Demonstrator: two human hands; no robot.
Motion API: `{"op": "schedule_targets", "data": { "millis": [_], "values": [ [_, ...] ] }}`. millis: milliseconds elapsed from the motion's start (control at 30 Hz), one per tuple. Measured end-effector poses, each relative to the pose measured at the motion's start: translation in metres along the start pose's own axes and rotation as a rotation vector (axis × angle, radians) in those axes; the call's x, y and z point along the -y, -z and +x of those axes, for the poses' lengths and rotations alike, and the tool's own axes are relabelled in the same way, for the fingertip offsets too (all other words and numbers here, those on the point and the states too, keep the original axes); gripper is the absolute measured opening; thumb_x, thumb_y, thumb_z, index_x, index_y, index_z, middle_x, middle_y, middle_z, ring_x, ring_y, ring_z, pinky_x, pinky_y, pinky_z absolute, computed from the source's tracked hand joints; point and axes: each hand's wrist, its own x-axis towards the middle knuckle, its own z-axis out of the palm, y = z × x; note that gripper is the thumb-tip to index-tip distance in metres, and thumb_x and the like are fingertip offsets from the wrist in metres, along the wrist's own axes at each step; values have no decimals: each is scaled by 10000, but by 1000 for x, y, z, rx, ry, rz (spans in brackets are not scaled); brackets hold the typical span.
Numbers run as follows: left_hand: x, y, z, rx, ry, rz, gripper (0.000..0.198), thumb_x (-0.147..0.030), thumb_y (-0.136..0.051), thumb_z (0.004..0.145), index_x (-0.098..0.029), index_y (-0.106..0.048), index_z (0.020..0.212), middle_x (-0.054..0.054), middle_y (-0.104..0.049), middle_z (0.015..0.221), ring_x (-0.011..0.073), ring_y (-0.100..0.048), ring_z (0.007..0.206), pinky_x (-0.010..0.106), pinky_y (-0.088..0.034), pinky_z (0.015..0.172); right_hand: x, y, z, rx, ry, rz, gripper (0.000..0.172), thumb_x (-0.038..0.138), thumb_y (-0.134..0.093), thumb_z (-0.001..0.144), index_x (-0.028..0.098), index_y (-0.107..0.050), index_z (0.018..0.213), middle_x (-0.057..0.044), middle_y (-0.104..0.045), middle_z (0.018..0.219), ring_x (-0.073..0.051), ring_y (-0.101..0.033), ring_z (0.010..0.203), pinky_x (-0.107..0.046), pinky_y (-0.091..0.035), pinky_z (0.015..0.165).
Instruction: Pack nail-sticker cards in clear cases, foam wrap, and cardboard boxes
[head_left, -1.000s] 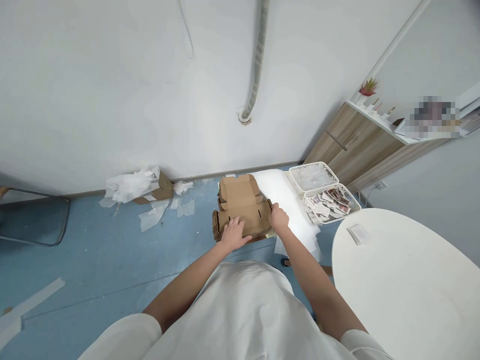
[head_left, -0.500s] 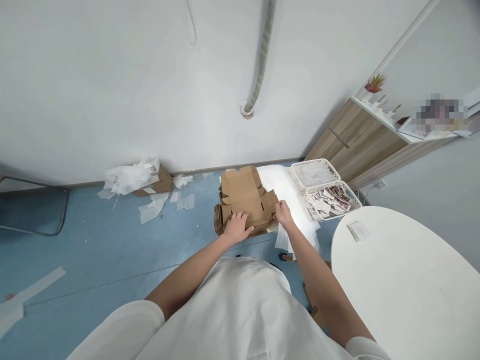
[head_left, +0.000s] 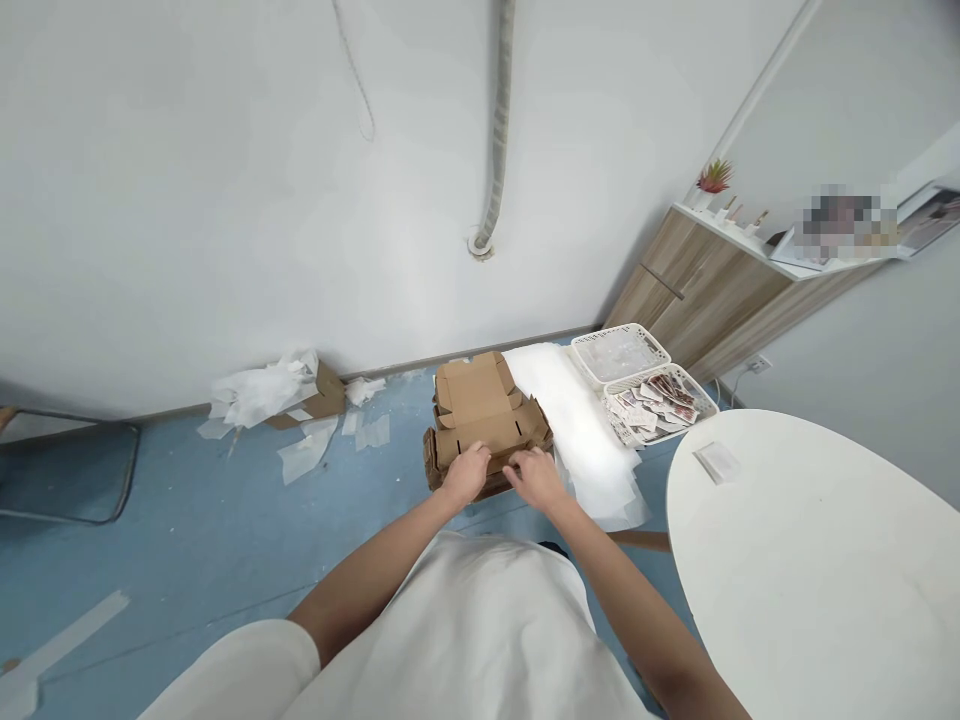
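A brown cardboard box blank [head_left: 474, 392], unfolded with slots and side flaps, lies on a stack of similar cardboard in front of me. Both hands are at its near edge. My left hand [head_left: 466, 474] grips the near panel, fingers bent over its edge. Just to the right, my right hand [head_left: 535, 478] rests on the same near edge with its fingers apart. The near panel is tilted up. White foam sheets [head_left: 574, 420] lie directly right of the cardboard.
Two white baskets, one [head_left: 621, 354] with clear packets and one [head_left: 660, 405] with printed cards, stand right of the sheets. A round white table [head_left: 810, 540] is at right, a wood cabinet [head_left: 705, 290] behind. Wrapping scraps [head_left: 262, 392] lie left.
My right hand has moved left from the right flap to the near edge, beside my left hand. The near panel has been lifted. The view has shifted slightly.
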Motion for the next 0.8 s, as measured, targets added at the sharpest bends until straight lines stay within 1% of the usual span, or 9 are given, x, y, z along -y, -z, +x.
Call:
{"op": "schedule_targets", "data": {
  "millis": [100, 167, 233, 333, 433, 533, 633, 700, 800],
  "values": [
    [2, 2, -4, -105, 1, -23, 276, -203, -243, 877, -161, -513, 907, 79, -505, 1005, 157, -550, 801, 276, -426, 674, -1, -17, -4, 115, -82, -23, 290, 384, -424, 806, 182, -603, 911, -90, -638, 929, -254, -500, 989, -380, -328, 841],
    [2, 5, -7, -180, 16, -17, 251, -199, -254, 872, -161, -501, 895, 74, -511, 963, 156, -540, 775, 282, -424, 664, -6, -21, -3, 129, -120, 80, 378, 446, -461, 775, 190, -566, 1032, -92, -624, 998, -269, -483, 1039, -398, -330, 855],
    [2, 8, -10, -265, -11, -9, 235, -199, -266, 869, -159, -498, 874, 74, -513, 947, 163, -529, 793, 295, -421, 690, -12, -15, -1, 64, -143, 284, 497, 495, -471, 754, 193, -490, 1148, -101, -595, 1076, -263, -484, 1060, -393, -355, 846],
    [-2, 10, -15, -355, -85, -22, 210, -190, -297, 860, -158, -504, 844, 76, -521, 943, 172, -513, 832, 310, -414, 732, -18, 3, 2, -184, -164, 646, 558, 502, -397, 790, 189, -369, 1252, -108, -563, 1133, -220, -539, 998, -347, -419, 785],
    [-10, 5, -19, -386, -126, -67, 194, -179, -326, 850, -160, -519, 843, 71, -536, 928, 172, -509, 839, 312, -409, 745, -22, 23, 2, -334, -252, 727, 528, 484, -407, 787, 179, -418, 1219, -80, -639, 938, -203, -598, 799, -325, -453, 692],
    [-23, -3, -21, -377, -157, -112, 197, -183, -344, 845, -165, -541, 847, 69, -554, 915, 176, -509, 852, 319, -402, 762, -27, 38, 0, -391, -349, 605, 452, 408, -349, 816, 179, -473, 1185, -40, -645, 760, -170, -592, 641, -309, -453, 659],
    [-42, -8, -21, -324, -207, -159, 207, -199, -353, 845, -177, -558, 872, 66, -569, 916, 180, -506, 883, 336, -384, 810, -35, 48, -6, -419, -368, 538, 429, 326, -304, 820, 177, -491, 1175, -4, -603, 592, -156, -571, 564, -303, -454, 638],
    [-55, -9, -20, -299, -232, -194, 204, -227, -375, 841, -187, -558, 922, 70, -567, 968, 187, -495, 940, 366, -344, 883, -43, 55, -13, -448, -377, 581, 436, 318, -301, 817, 171, -482, 1185, 10, -572, 534, -147, -552, 521, -294, -460, 595],
    [-71, -9, -16, -334, -216, -234, 289, -314, -452, 805, -183, -518, 1054, 106, -503, 1130, 234, -431, 1080, 438, -243, 974, -60, 66, -28, -501, -413, 743, 448, 353, -328, 809, 160, -472, 1187, 20, -553, 527, -126, -526, 467, -268, -459, 502]
  ]
}}
